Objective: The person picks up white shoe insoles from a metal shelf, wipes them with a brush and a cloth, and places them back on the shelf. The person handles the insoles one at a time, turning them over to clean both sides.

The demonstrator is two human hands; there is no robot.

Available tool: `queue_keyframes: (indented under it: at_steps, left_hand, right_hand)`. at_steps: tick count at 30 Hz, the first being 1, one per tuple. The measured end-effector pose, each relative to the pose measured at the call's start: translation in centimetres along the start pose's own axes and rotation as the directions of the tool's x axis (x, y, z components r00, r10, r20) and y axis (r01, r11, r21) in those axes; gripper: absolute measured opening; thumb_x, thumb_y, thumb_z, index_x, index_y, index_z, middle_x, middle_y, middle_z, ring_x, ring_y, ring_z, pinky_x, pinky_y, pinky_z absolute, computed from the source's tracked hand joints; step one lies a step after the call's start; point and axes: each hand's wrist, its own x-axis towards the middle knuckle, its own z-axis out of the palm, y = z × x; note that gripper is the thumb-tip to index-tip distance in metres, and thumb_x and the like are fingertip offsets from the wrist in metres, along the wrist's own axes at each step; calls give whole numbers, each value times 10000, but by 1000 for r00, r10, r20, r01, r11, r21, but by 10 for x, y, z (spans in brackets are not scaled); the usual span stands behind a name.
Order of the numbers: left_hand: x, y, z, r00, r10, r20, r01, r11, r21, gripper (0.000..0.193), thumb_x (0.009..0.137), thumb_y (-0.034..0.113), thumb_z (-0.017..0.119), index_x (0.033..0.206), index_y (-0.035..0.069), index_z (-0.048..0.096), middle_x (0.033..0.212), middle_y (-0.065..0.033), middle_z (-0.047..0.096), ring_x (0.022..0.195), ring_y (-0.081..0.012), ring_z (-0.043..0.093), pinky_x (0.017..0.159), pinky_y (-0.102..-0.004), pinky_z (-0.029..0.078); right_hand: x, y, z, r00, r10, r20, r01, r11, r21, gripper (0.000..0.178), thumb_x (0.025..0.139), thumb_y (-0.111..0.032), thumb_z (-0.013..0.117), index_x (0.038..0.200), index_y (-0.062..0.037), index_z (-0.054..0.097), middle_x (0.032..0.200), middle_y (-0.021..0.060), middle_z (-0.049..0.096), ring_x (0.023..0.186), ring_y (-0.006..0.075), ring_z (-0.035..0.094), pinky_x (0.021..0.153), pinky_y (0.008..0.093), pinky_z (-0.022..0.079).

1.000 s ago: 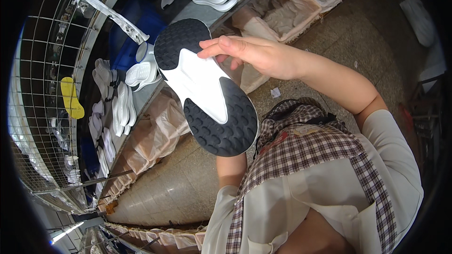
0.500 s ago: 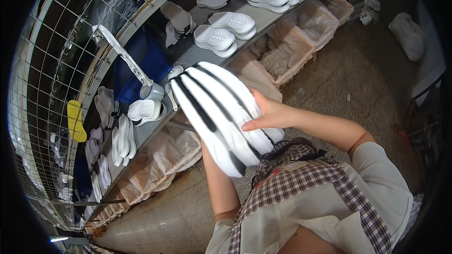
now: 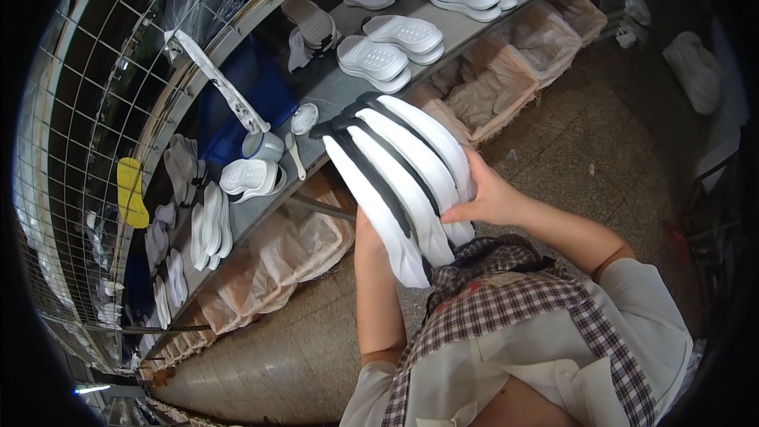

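Plainly, a stack of soles (image 3: 405, 194) sits in the right hand (image 3: 492, 196)

At far left rises a wire mesh (image 3: 87, 134), with a yellow sole-shaped piece (image 3: 131, 194) upright against it. Next come several white soles (image 3: 211, 225) side by side near the edge of the grey tabletop (image 3: 328, 103). A white pair (image 3: 247, 177) lies just beyond them, sole against sole, near a pale mug (image 3: 265, 148). A blue bin (image 3: 261, 83) stands behind the mug, and a long white strip (image 3: 213, 75) slants down to the mug's rim. Right of the mug, a brush (image 3: 296, 160) lies with its pale handle toward the edge, just beside a small round dish (image 3: 304, 119). Below are plastic-lined baskets (image 3: 261, 265).

In the middle, the left hand (image 3: 369, 231) is at the near-left side of the stack; its fingers are hidden behind, so I cannot tell how its grip stands. The stack, white edges with black between, is held tilted in front of the checked apron (image 3: 506, 304), clear of the tabletop. The right hand's grip is wrapped on the stack's right side, thumb across the white edges. Above, stacked white soles (image 3: 371, 59) line the tabletop. At far right, a white bundle (image 3: 692, 71) lies on the floor (image 3: 589, 138).
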Motion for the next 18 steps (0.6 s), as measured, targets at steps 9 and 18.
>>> queue_keyframes:
  at_steps: [9, 18]
  left_hand:
    - [2, -5, -4, 1000, -21, 5, 20, 1000, 20, 528, 857, 107, 633, 1328, 0, 421, 1225, -135, 558, 1064, -229, 590, 861, -359, 513]
    - [12, -9, 2, 1000, -22, 11, 22, 1000, 8, 525, 855, 109, 635, 1324, -2, 427, 1225, -136, 559, 1065, -227, 589, 862, -359, 511]
  right_hand:
    - [-7, -1, -7, 999, -51, 10, 52, 996, -72, 1077, 664, -244, 852, 1438, 17, 150, 1399, 172, 348, 1292, 245, 363, 1067, 372, 309]
    - [1, -10, -14, 999, -26, 34, 26, 1000, 0, 1066, 669, -255, 853, 1433, 32, 167, 1390, 180, 371, 1290, 244, 370, 1066, 373, 313]
